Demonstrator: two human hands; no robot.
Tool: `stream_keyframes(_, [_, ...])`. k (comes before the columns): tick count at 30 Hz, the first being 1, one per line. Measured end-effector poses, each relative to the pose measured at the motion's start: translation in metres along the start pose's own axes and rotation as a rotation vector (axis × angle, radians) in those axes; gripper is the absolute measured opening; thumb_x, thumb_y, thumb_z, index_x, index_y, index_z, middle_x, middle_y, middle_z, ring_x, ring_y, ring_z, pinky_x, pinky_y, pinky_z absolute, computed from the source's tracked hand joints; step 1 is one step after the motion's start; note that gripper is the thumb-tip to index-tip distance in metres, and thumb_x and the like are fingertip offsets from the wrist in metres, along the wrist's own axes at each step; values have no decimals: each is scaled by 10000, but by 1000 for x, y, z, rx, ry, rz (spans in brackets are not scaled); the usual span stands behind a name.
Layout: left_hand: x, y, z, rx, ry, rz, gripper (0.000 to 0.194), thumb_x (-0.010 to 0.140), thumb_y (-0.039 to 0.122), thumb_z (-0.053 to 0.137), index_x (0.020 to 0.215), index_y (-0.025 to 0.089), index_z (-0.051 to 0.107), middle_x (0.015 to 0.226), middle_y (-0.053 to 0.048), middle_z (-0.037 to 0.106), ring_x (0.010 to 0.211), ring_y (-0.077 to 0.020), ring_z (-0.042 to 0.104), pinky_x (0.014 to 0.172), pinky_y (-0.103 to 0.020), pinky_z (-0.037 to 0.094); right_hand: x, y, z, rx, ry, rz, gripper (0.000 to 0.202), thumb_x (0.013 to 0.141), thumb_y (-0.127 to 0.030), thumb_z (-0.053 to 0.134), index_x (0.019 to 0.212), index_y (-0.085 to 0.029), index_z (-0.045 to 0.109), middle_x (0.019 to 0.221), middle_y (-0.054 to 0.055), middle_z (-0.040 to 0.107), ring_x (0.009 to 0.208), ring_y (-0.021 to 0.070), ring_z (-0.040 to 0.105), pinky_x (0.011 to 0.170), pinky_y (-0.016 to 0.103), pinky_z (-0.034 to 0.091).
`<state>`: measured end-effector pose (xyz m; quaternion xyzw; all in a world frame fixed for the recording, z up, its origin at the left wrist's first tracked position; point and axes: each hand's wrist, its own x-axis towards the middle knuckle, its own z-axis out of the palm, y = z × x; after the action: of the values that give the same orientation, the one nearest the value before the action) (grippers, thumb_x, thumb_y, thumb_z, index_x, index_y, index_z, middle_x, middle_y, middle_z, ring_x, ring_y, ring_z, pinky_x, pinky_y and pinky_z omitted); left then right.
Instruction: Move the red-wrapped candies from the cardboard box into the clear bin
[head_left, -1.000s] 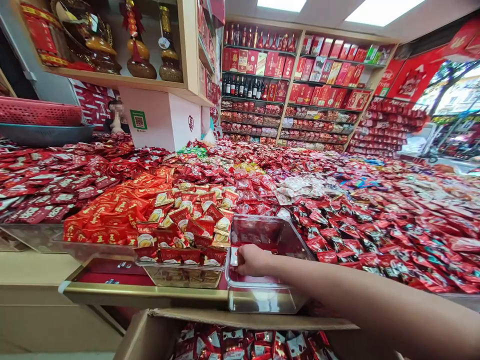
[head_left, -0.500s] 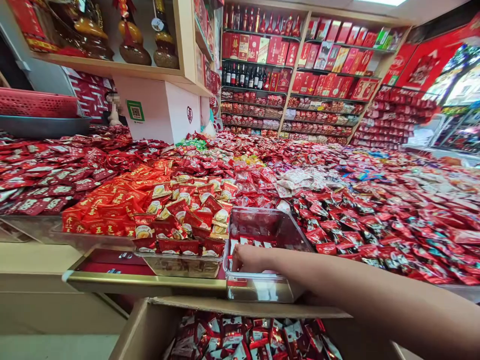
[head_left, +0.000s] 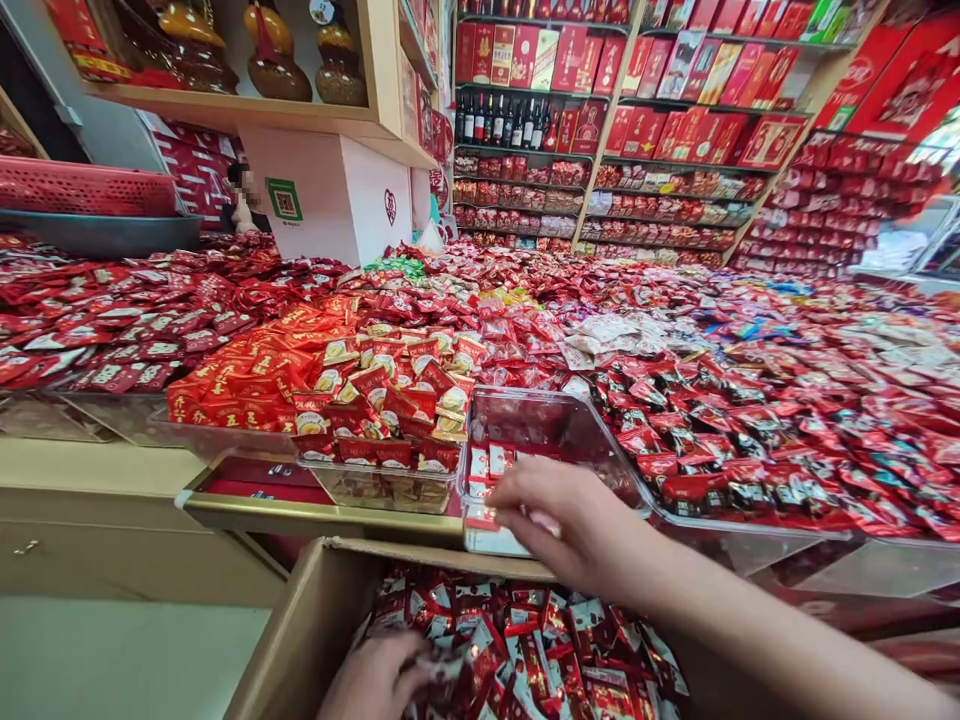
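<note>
My right hand [head_left: 574,515] hovers over the front rim of a clear plastic tray [head_left: 559,398], fingers slightly curled and apart, with nothing visible in them. Small red-and-white packets [head_left: 491,462] lie on the tray's bottom at its left. Below, an open cardboard box [head_left: 296,625] holds many shiny red-and-white wrapped snack packets [head_left: 529,655]. In its left part, my left hand [head_left: 371,678] reaches among these packets. Motion blurs its fingers, so any grip on a packet cannot be made out.
Left of the tray stands a heaped bin of durian-labelled packets [head_left: 382,405], beside orange-red packets [head_left: 255,375]. Black-and-red packets [head_left: 720,440] pile up to the right. A gold-edged counter [head_left: 315,512] lies behind the box. Shelves with bottles and boxes [head_left: 555,60] line the back.
My right hand has drawn back out of the tray toward me and its fingers have parted. My left hand has come into view inside the box. The view has tilted down.
</note>
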<state>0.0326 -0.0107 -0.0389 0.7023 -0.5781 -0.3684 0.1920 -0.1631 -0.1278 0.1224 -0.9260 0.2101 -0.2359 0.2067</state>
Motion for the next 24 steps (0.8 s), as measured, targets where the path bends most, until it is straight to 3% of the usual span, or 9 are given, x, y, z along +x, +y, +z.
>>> stream_keyframes(3, [-2, 22, -7, -288, 15, 10, 256, 730, 368, 472, 837, 173, 599, 734, -18, 641, 598, -133, 557, 548, -201, 399, -49, -14, 29, 221, -22, 152, 181, 782, -190, 434, 920, -208, 549, 827, 22, 581, 764, 122, 523, 696, 237, 426])
stream_keyframes(6, [-6, 48, -4, -610, -47, -70, 328, 686, 431, 523, 813, 132, 571, 568, 23, 578, 341, -50, 395, 333, -160, 270, -78, -7, 70, 509, 45, 425, 340, 723, -242, 540, 1053, -200, 475, 1008, 59, 552, 917, 165, 507, 797, 295, 408])
stream_keyframes(9, [-9, 66, 4, -859, -29, -110, 313, 633, 423, 593, 729, 125, 576, 553, 14, 581, 413, -68, 464, 381, -158, 347, -85, 4, 94, 960, 109, 637, 348, 703, -315, 569, 1000, -165, 468, 880, 55, 596, 737, 142, 565, 637, 259, 459])
stream_keyframes(13, [-12, 80, 13, -1164, -41, -164, 253, 624, 369, 628, 727, 155, 542, 604, 7, 607, 510, -101, 522, 497, -214, 433, -82, 8, 96, 1212, 198, 739, 283, 660, -351, 614, 808, -131, 515, 636, 10, 581, 514, 92, 528, 451, 189, 403])
stream_keyframes(17, [-16, 87, 19, -1304, -14, -144, 221, 635, 324, 627, 734, 180, 493, 628, 16, 596, 542, -113, 540, 520, -225, 439, -83, 8, 94, 1268, 271, 775, 253, 635, -346, 639, 690, -124, 532, 575, 7, 572, 498, 86, 511, 465, 185, 384])
stream_keyframes(20, [-16, 89, 21, -1259, 81, -109, 379, 605, 288, 659, 920, 209, 464, 788, -14, 614, 618, -143, 565, 541, -253, 458, -85, 7, 96, 1254, 325, 815, 257, 640, -359, 630, 621, -127, 520, 560, 3, 559, 479, 77, 480, 487, 197, 385])
stream_keyframes(22, [-15, 86, 21, -1232, 111, -103, 536, 581, 273, 679, 1039, 228, 405, 867, -35, 608, 638, -157, 566, 524, -266, 463, -88, 5, 97, 1176, 346, 793, 261, 656, -382, 608, 644, -136, 520, 595, 11, 559, 526, 94, 496, 523, 213, 401])
stream_keyframes(24, [-15, 81, 21, -1248, 49, -139, 574, 573, 269, 687, 1065, 222, 396, 849, -39, 618, 571, -140, 554, 475, -244, 440, -90, 1, 95, 1091, 352, 688, 274, 668, -386, 596, 804, -157, 534, 701, 28, 567, 651, 125, 528, 606, 235, 422])
